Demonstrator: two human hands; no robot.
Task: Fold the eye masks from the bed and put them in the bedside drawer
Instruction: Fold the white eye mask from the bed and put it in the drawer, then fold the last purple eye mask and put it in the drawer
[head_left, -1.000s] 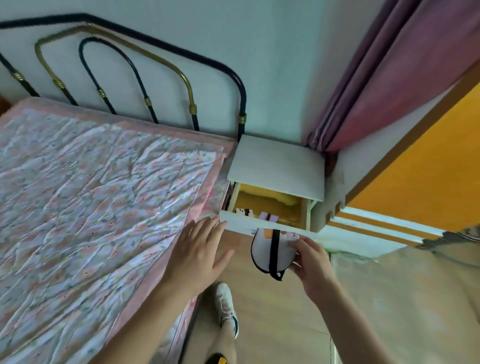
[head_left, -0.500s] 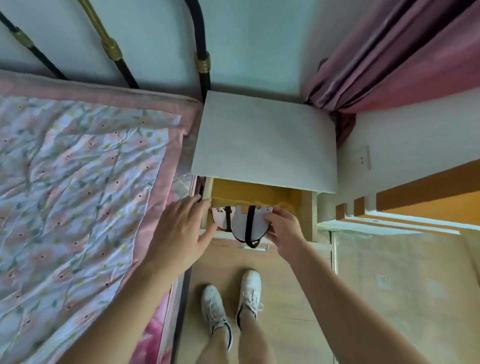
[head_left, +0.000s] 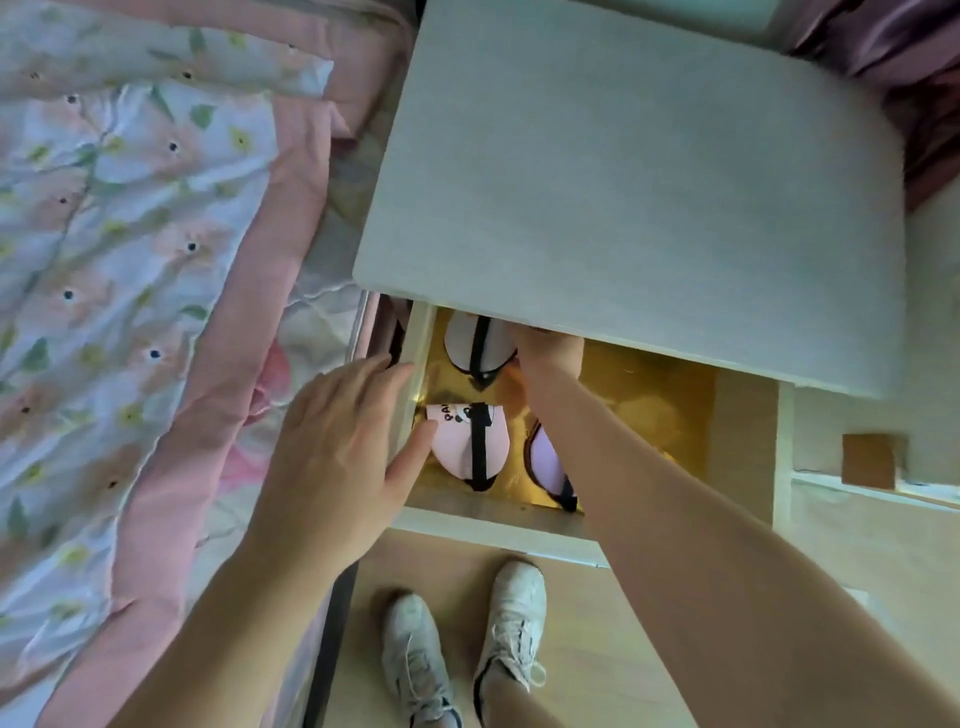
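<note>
Head view, looking straight down. At far left lies the bed (head_left: 171, 270), covered by a flowered quilt (head_left: 104, 208) with a pink border that runs along its edge. The left hand (head_left: 337, 457) hangs over the gap between bed and drawer, spread wide with the fingers apart; it holds nothing, its thumb tip touching or just above the pink eye mask (head_left: 470, 441) near the drawer's left wall. This mask, folded in half, bears a small panda print and part of a printed word, and a black strap crosses it lengthwise; it lies on the yellow floor of the drawer (head_left: 649, 395), toward the front left. Just beside it, to the right, a second folded mask (head_left: 545, 462) with a dark rim lies partly hidden beneath the right forearm. Farther back, a white eye mask (head_left: 475, 345) with a black strap rests at the rear left of the drawer, half under the overhanging white tabletop (head_left: 639, 182) of the bedside cabinet. The right hand (head_left: 550, 353) reaches deep into the drawer, touching the right edge of this white mask; its fingers are hidden beneath the tabletop, so whether it grips the mask cannot be told. Below the drawer front, two white shoes (head_left: 462, 649) stand on the wooden floor (head_left: 597, 623). At upper right, a dark pink curtain (head_left: 893, 67) hangs.
</note>
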